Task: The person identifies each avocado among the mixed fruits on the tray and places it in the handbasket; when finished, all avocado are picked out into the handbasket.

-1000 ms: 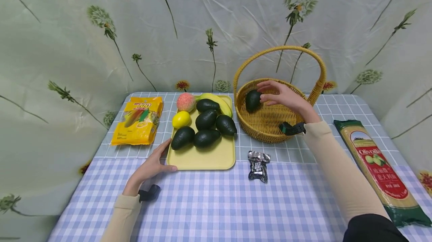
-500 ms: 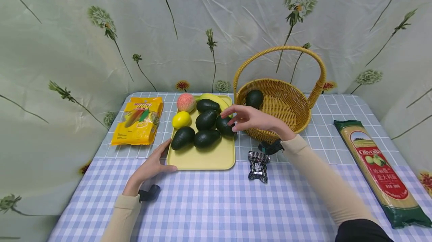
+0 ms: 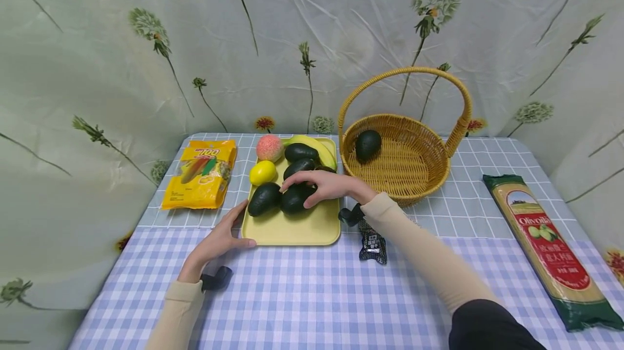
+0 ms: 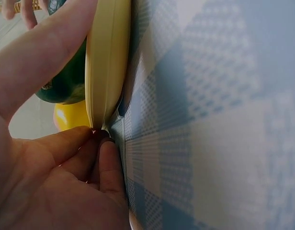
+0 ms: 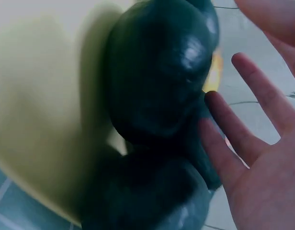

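Observation:
My left hand [image 3: 221, 239] rests at the near left corner of a yellow tray [image 3: 292, 233], fingers along its side and thumb along its front edge. In the left wrist view the fingertips touch the tray's rim [image 4: 107, 62]. Over the tray, my right hand [image 3: 324, 185] reaches above a dark avocado [image 3: 294, 201], fingers spread to its far side and thumb to its near side. The right wrist view shows its fingers [image 5: 260, 91] apart beside the dark avocados. Another avocado [image 3: 264, 199] lies left of it, and several sit behind, partly hidden by the hand.
A lemon [image 3: 262, 173], a peach [image 3: 270, 148] and a banana [image 3: 322, 152] share the tray. To the right stands a wicker basket [image 3: 404, 171] with one avocado [image 3: 368, 146] inside. A black packet [image 3: 372, 247], yellow snack bag [image 3: 200, 176] and pasta pack [image 3: 551, 247] lie around.
My right hand has moved from over the basket, left and toward me, to the front avocado on the tray. One avocado stays in the basket. My left hand has not moved.

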A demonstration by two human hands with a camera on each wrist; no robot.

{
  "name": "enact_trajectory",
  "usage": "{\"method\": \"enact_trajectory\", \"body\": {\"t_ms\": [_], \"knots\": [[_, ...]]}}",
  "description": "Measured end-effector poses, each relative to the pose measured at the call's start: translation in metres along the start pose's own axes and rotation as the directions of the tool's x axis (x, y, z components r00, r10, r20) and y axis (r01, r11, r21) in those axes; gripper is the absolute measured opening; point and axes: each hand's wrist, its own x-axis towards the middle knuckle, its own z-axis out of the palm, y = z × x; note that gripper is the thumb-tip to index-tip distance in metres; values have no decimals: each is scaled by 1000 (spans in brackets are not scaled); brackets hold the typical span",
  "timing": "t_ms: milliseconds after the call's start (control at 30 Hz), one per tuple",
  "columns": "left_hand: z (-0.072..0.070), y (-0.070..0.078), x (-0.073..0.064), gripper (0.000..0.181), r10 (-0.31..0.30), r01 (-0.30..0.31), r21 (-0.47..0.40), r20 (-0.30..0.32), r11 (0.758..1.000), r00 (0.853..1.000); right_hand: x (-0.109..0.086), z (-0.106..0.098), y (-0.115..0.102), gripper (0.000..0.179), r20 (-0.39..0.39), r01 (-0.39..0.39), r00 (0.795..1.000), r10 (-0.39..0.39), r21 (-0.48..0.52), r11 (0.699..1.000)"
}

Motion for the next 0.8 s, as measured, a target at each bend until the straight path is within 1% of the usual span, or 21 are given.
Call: {"method": "enact_trajectory", "body": {"t_ms": [133,233,333,433,533,600,700,800], "knots": [[1,1,2,105,8,-9,4,5,1000,1000,7,4,3,54,32,-22,999,25,-86,996],[1,1,2,105,4,-4,2,7,1000,1000,10,5,3,56,65,-15,998,24,-140,990],[0,2,1,105,-2,2,2,5,1000,1000,12,8,2,59,99,-8,995,33,-237,971],[0,2,1,105,-3,3,5,4,1000,1000,12,13,-1,59,131,-47,987,93,-320,946],[0,2,1,105,-1,1,10,4,1000,1000,12,20,-2,59,154,-88,977,146,-333,939],[1,2,1,105,-4,4,13,3,1000,1000,11,24,-1,58,152,-102,975,160,-332,938],[1,1,2,105,-9,9,18,0,1000,1000,10,26,-1,57,126,-106,980,152,-316,943],[1,1,1,105,-14,14,10,-6,1000,1000,7,25,1,56,103,-84,988,118,-288,954]]}}
